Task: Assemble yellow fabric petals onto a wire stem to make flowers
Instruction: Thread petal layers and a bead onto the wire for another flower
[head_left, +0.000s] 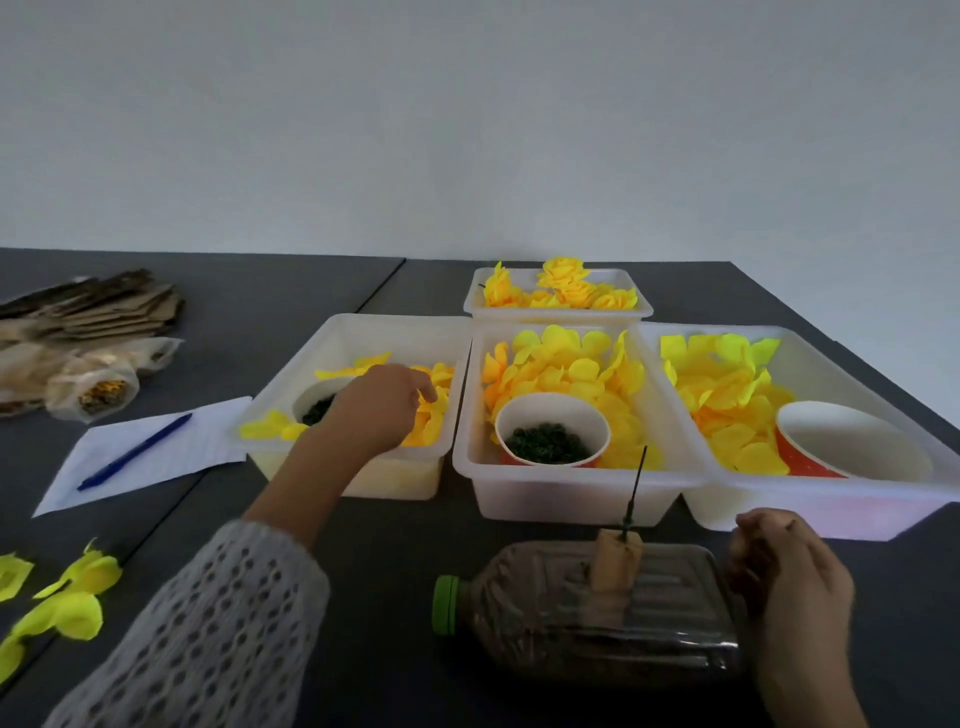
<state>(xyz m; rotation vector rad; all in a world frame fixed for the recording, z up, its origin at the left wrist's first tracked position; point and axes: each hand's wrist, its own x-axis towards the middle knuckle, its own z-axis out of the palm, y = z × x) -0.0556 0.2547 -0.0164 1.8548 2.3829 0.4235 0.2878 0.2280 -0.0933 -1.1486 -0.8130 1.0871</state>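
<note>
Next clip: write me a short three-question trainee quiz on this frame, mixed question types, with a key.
1. True or false: the left hand reaches into the leftmost tray of petals.
2. The wire stem stands on: A) a paper cup, B) the plastic bottle lying on its side, C) the notepad.
3. Fill in: finished flowers sit in the ___ tray.

Key: 1 true; 2 B; 3 far (back)
</note>
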